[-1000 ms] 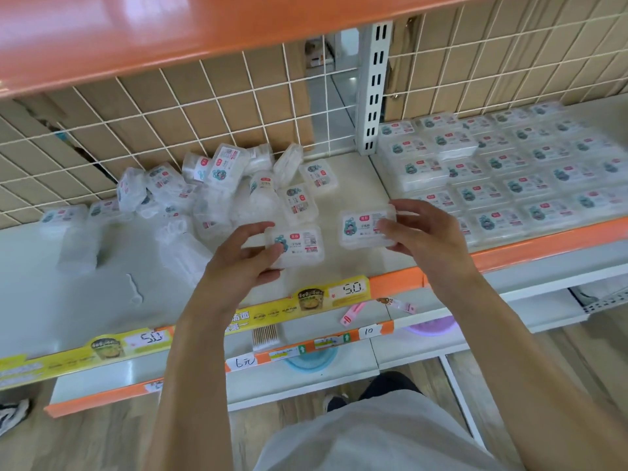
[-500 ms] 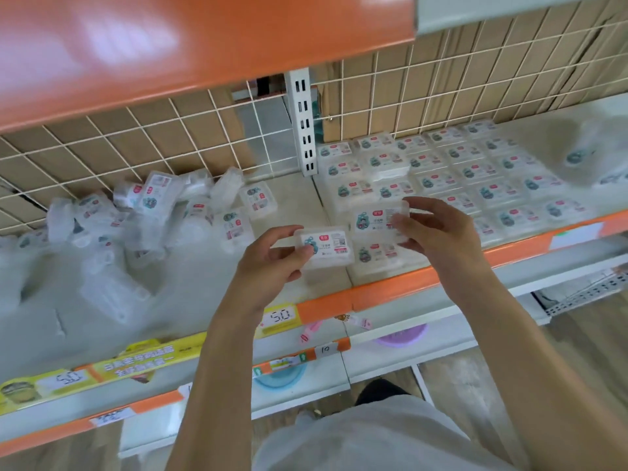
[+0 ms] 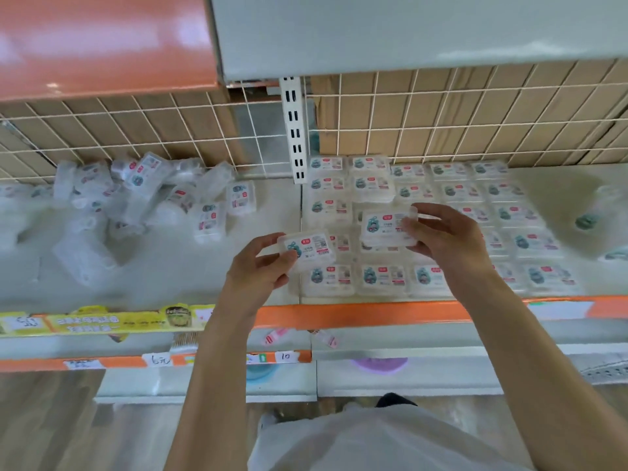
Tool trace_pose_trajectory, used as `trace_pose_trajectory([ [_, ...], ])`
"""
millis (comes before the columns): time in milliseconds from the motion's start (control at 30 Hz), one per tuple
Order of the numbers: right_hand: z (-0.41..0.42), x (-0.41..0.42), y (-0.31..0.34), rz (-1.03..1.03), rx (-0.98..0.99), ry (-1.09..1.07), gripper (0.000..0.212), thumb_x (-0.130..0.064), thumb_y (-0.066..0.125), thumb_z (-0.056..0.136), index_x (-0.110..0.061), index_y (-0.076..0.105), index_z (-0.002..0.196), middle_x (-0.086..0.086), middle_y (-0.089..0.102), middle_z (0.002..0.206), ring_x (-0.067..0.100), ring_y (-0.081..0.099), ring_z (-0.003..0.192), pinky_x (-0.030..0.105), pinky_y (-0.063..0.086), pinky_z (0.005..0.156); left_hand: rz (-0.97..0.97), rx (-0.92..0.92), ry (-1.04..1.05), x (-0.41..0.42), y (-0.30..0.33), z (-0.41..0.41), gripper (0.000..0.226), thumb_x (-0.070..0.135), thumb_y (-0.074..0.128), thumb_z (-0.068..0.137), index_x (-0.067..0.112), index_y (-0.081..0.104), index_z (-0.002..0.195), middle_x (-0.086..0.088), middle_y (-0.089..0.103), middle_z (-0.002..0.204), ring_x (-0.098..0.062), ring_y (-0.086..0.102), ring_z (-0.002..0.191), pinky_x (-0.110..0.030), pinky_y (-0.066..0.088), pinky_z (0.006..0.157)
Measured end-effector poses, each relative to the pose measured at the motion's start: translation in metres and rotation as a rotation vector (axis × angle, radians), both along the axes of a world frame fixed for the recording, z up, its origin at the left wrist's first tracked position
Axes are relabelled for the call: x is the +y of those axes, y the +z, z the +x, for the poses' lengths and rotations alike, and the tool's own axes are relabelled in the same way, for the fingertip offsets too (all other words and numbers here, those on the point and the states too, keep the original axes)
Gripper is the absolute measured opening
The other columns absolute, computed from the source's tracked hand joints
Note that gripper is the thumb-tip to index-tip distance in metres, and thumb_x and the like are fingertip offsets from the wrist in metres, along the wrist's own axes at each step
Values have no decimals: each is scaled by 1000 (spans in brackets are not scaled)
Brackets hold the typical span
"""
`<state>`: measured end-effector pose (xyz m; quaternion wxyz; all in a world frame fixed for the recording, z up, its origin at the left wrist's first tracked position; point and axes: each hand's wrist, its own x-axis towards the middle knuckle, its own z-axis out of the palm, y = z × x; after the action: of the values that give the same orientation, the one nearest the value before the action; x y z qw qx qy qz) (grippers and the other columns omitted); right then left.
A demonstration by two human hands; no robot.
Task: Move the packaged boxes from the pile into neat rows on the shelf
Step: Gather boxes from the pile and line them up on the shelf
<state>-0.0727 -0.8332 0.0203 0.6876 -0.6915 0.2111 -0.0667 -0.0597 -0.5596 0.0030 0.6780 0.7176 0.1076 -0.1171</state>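
Where the pale grey metal shelf (image 3: 170,263) runs out to the left, a loose pile of small clear plastic boxes with printed labels (image 3: 146,202) lies jumbled against the white wire grid backing (image 3: 136,130), the boxes tipped at all angles and blurred at the far edge. Below it, a yellow printed price strip (image 3: 112,322) runs along the shelf's front lip.

Near the middle, the person's left hand (image 3: 261,270) holds one clear labelled box (image 3: 306,249) above the shelf, close to the seam between the two shelf sections. The thumb lies on the box's near edge and the curled fingers (image 3: 268,243) close around its left end, label facing up.

Just to the right, the right hand (image 3: 445,237) grips a second clear labelled box (image 3: 387,226), slightly higher and farther back. Its fingers (image 3: 438,212) arch over the box's right end and far edge while the thumb presses the near side, so the hand is closed on it rather than spread. This box hovers over the neat rows of matching boxes (image 3: 458,232), which lie flat, label up, side by side across the right section of shelf, from the grid backing to the orange front edge (image 3: 373,311).
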Motion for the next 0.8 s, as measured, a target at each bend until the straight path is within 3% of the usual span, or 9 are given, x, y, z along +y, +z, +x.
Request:
trace_pose_trajectory([
  [200, 22, -18, -8, -54, 18, 12, 22, -15, 81, 82, -28, 72, 97, -3, 78, 83, 23, 72, 81, 47, 60, 87, 49, -12, 20, -13, 1, 2, 35, 21, 75, 88, 27, 65, 121, -1, 78, 96, -14, 73, 95, -27, 58, 80],
  [333, 39, -21, -15, -92, 27, 13, 30, -22, 81, 82, -25, 71, 110, -4, 78, 89, 14, 75, 82, 42, 62, 85, 106, -39, 8, -21, 3, 8, 37, 23, 75, 88, 29, 64, 124, 2, 77, 100, -11, 72, 97, -22, 57, 75],
  [433, 48, -24, -18, -112, 24, 40, 29, -26, 81, 80, -31, 71, 106, 1, 77, 95, 13, 75, 81, 40, 62, 82, 117, -45, 9, -25, 3, 13, 38, 24, 75, 88, 30, 63, 123, 3, 77, 101, -9, 72, 96, -22, 58, 75],
  [500, 52, -26, -20, -138, 35, 44, 27, -29, 81, 80, -33, 71, 104, 3, 76, 94, 12, 74, 76, 36, 63, 77, 128, -35, 15, -27, 1, 15, 38, 26, 76, 87, 30, 63, 122, 4, 77, 100, -9, 72, 96, -25, 59, 78],
  [633, 58, -22, -18, -203, 60, 67, 30, -34, 80, 80, -33, 70, 108, 0, 76, 91, 15, 70, 79, 15, 51, 48, 154, -18, 5, -28, 0, 20, 26, 27, 76, 87, 27, 65, 111, 7, 77, 99, -9, 72, 96, -25, 58, 79],
  [800, 63, -22, -17, -233, 65, 67, 36, -34, 81, 81, -28, 70, 114, -3, 75, 87, 9, 64, 68, 10, 45, 43, 175, -7, -17, -27, 0, 27, 29, 25, 75, 88, 24, 67, 116, 5, 76, 103, -12, 71, 100, -28, 59, 81],
])
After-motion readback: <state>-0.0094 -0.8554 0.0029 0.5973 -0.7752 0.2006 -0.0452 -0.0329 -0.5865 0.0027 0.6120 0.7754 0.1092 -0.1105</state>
